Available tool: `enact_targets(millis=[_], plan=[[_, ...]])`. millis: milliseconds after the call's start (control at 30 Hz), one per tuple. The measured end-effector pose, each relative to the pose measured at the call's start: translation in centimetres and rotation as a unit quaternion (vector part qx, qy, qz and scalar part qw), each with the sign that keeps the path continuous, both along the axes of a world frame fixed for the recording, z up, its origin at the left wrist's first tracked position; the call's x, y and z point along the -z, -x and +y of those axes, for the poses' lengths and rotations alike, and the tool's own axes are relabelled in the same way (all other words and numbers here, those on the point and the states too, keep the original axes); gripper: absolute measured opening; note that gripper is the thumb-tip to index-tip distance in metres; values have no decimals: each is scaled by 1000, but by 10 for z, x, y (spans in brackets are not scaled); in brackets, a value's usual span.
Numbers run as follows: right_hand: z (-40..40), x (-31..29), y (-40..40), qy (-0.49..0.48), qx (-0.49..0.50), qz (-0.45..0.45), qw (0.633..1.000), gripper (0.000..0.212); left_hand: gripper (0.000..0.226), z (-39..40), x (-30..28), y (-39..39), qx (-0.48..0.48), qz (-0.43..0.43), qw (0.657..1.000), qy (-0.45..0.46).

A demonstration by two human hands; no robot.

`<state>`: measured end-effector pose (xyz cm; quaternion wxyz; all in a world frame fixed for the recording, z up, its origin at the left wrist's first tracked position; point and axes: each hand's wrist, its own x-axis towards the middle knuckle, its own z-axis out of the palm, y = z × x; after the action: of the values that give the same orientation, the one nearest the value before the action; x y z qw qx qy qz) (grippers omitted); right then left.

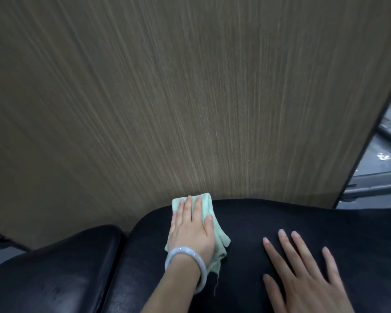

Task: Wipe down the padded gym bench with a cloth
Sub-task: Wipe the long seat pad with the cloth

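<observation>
Cloth [209, 224], pale green, sits on the black bench [246, 233] pad by the wood wall [190, 98]. Left hand [191, 229] presses it flat, fingers straight. Right hand [303, 274] rests spread on the pad, holding nothing.

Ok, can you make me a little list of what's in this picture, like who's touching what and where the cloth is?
left hand: flat, fingers straight, pressing on the cloth
pale green cloth: crumpled, at the far edge of the pad, next to the wall
right hand: flat, fingers spread, resting on the pad
black padded bench pad: under both hands
second black pad: left of it
pale bangle: on left wrist
brown wood-grain wall: behind bench
</observation>
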<state>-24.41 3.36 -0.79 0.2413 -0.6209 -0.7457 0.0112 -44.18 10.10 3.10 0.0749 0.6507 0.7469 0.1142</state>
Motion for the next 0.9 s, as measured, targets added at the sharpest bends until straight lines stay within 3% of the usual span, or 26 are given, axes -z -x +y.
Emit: enact_targets(millis=[100, 300, 467, 600, 700, 900], plan=[[0, -1, 0, 2, 3, -1, 1000, 62, 93, -20, -3, -3, -5, -16, 1000, 2], [-7, -13, 1, 43, 8, -15, 999, 62, 53, -101, 22, -2, 50, -3, 997, -50], [-13, -17, -1, 78, 21, -65, 995, 72, 53, -144, 27, -4, 66, 1, 994, -82], [-15, -19, -1, 96, 23, -92, 991, 71, 64, -121, 20, -1, 63, -19, 997, -28], [-15, -19, -1, 96, 30, -90, 991, 71, 77, -82, 10, 0, 16, -20, 999, -45], [-13, -16, -1, 91, 29, -95, 991, 70, 57, -13, 1, 4, 9, 13, 1000, 17]])
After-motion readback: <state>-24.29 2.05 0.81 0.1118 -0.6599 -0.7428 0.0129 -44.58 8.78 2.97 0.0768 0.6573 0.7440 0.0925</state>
